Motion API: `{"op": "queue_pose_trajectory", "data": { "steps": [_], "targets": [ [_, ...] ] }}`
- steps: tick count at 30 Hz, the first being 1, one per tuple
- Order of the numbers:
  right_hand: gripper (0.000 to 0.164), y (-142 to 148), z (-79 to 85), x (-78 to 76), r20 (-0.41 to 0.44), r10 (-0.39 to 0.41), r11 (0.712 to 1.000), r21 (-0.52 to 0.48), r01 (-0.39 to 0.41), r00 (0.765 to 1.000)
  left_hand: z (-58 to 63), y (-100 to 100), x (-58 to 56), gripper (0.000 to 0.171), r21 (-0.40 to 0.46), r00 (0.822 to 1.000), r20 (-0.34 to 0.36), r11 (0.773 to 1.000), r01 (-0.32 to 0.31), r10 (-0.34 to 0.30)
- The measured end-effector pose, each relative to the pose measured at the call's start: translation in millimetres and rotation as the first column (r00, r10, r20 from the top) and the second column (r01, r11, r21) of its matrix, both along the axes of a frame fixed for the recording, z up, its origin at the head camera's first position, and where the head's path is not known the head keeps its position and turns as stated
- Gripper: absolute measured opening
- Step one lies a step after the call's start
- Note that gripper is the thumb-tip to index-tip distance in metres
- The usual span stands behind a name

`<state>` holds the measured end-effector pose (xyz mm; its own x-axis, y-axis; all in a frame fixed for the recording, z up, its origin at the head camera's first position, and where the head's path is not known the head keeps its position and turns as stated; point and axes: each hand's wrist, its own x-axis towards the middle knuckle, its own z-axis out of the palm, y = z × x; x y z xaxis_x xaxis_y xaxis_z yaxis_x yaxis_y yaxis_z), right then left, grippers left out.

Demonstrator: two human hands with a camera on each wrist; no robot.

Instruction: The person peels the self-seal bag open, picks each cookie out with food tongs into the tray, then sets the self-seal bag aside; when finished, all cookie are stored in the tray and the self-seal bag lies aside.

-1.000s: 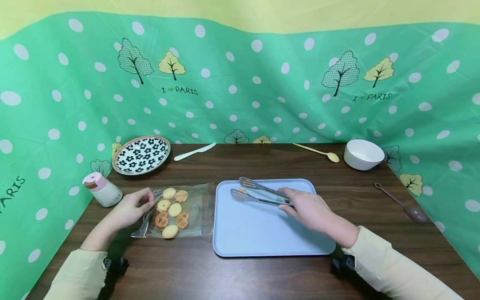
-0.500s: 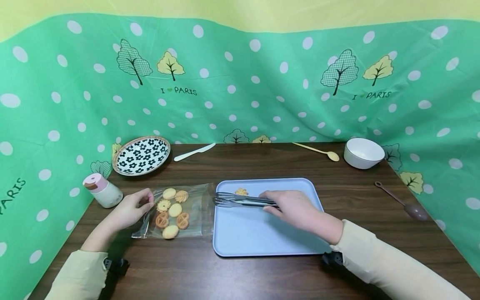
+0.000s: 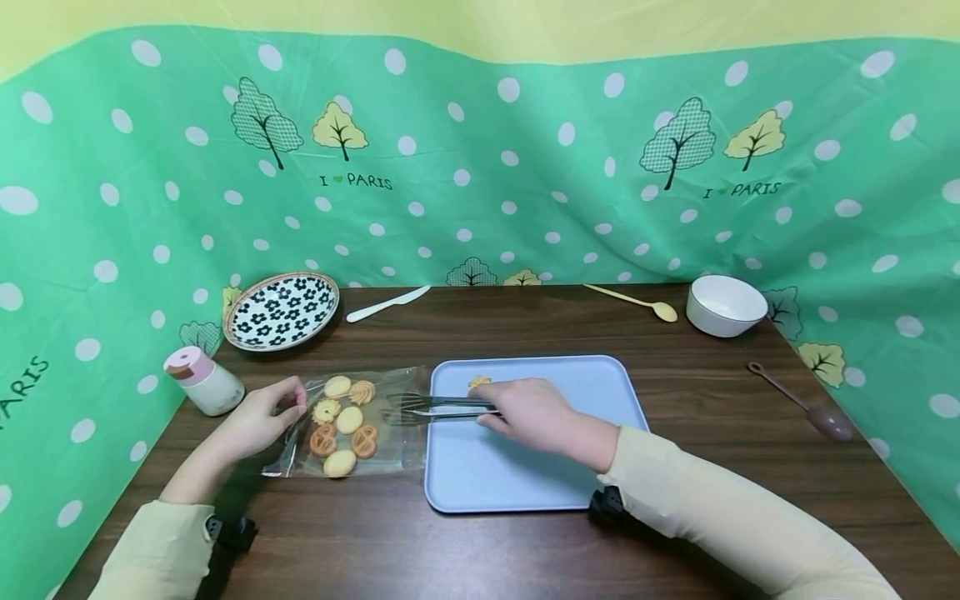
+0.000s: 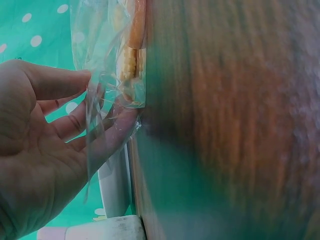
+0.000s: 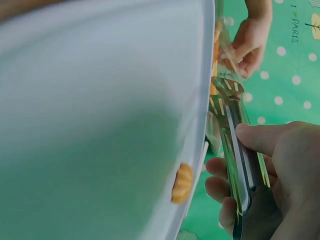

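My left hand (image 3: pixel 258 421) pinches one end of a clear plastic bag (image 3: pixel 392 454) lying flat at the left. Several cookies (image 3: pixel 349 419) show through the film, round, ridged and pretzel-shaped. In the left wrist view, thumb and fingers lie on either side of the film. My right hand (image 3: pixel 532 412) grips metal tongs (image 3: pixel 450 402), its thumb along one arm of them. The slotted heads point left and overlap the bag's right end, nothing visible between them. Below the tongs lies a light blue tray (image 3: pixel 540 475). One flower-shaped cookie (image 5: pixel 182 183) rests near its far left corner, partly hidden by my hand in the head view.
A pink-lidded jar (image 3: pixel 204 382) leans beside my left hand. Along the back stand a flower-patterned plate (image 3: pixel 281 311), a white knife (image 3: pixel 386 304), a yellow spoon (image 3: pixel 637 302) and a white bowl (image 3: pixel 726 307). A brown spoon (image 3: pixel 828 423) lies at the right.
My right hand has moved left across the tray with the tongs, whose heads have gone from over the tray's cookie to the bag's end and drawn closer together. The left hand stays put.
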<state>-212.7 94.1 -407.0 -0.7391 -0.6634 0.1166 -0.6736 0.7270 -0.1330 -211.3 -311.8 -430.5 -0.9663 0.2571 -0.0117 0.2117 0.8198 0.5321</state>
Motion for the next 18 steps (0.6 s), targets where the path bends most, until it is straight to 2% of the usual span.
{"op": "queue_pose_trajectory", "data": {
  "steps": [11, 18],
  "targets": [
    [0.037, -38.1, -4.2, -10.1, 0.046, 0.039, 0.999, 0.001, -0.039, 0.998, -2.0, -2.6, -0.4, 0.011, 0.005, 1.000, -0.013, 1.000, 0.000, 0.000],
    [0.041, -54.2, -5.0, -13.1, 0.079, 0.035, 0.999, 0.022, -0.037, 0.996, -2.0, -2.2, -2.0, 0.012, -0.004, 1.000, -0.022, 1.000, 0.009, -0.009]
  ]
}}
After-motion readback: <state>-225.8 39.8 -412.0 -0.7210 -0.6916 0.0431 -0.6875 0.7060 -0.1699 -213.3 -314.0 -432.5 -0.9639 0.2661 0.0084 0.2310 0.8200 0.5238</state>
